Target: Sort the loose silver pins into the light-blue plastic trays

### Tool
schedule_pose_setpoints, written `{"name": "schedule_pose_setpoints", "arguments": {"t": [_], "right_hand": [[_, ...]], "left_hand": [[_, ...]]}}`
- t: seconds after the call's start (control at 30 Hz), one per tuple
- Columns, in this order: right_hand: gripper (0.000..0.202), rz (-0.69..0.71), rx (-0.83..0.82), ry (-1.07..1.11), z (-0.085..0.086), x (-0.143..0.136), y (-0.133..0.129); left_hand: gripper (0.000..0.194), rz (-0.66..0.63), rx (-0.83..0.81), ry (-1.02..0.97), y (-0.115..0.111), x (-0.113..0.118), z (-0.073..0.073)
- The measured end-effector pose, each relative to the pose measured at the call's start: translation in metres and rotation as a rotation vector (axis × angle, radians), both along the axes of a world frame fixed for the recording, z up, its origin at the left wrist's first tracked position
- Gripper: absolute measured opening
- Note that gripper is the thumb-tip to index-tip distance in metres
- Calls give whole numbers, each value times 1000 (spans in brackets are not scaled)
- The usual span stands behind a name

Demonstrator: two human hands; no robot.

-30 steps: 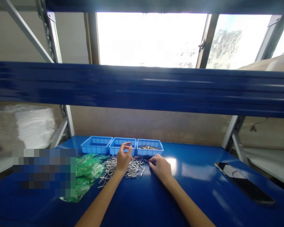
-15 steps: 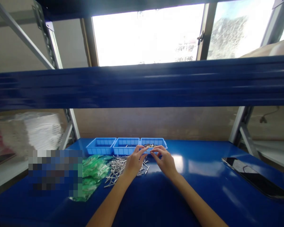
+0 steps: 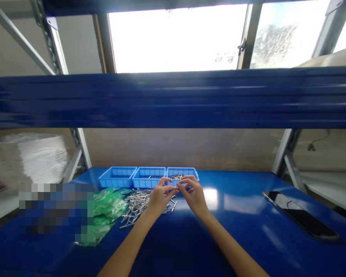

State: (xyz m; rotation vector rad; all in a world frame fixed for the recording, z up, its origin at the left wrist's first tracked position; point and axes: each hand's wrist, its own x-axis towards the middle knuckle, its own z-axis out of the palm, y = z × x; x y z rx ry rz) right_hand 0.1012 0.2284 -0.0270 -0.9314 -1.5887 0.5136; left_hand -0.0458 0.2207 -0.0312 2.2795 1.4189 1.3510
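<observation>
My left hand [image 3: 158, 198] and my right hand [image 3: 196, 197] meet fingertip to fingertip above the blue surface. Both are closed in a pinch on a small, shiny metal pin, mostly hidden by the fingers. Under and beside my left hand lies a loose pile of silver metal pins [image 3: 135, 204], rivet-like in shape. Just behind the hands stands the right blue tray [image 3: 196, 176], with brownish and silver pins inside. The middle blue tray [image 3: 138, 182] holds a few pins, while no contents show in the left blue tray [image 3: 106, 181].
Crumpled green plastic bags [image 3: 108, 207] lie left of the pile, beside a blurred-out patch. A dark phone [image 3: 301, 215] rests on the right of the blue shelf surface [image 3: 236, 231]. A blue crossbeam [image 3: 173, 102] spans the view above the hands.
My fingertips have come closer together around the small pin, with the right fingers now touching the left ones. The whole view has shifted slightly, moving the scene leftward.
</observation>
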Motion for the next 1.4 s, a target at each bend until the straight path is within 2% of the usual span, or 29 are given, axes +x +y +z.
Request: {"name": "schedule_pose_setpoints", "arguments": {"t": [0.1, 0.2, 0.33, 0.47, 0.6, 0.73, 0.9, 1.0, 1.07, 1.2, 1.4], "right_hand": [[26, -45, -2, 6, 0, 2, 1], [26, -22, -1, -38, -4, 4, 3], [26, -1, -13, -69, -8, 4, 5], [26, -14, -8, -57, -4, 4, 3], [23, -24, -30, -169, 0, 6, 0], [24, 60, -47, -485, -2, 11, -5], [27, 196, -66, -646, -4, 14, -10], [26, 193, -81, -669, -3, 14, -10], [25, 186, -92, -669, -3, 15, -10], [27, 168, -138, -666, -4, 15, -7], [18, 228, -159, -666, -5, 13, -7]], "left_hand": [[24, 45, 7, -173, 2, 0, 4], [24, 96, -21, -286, 4, 0, 6], [27, 80, -81, -356, 4, 1, 7], [27, 53, -113, -386, 3, 2, 11], [26, 160, -67, -460, 4, -3, 15], [36, 268, -190, -709, 7, -11, 13], [31, 169, -335, -1163, 11, -14, 12], [27, 139, -376, -1302, 12, -15, 14], [26, 147, -374, -1315, 13, -15, 13], [30, 183, -353, -1222, 15, -14, 8], [38, 112, -338, -1123, 15, -13, 7]]}}
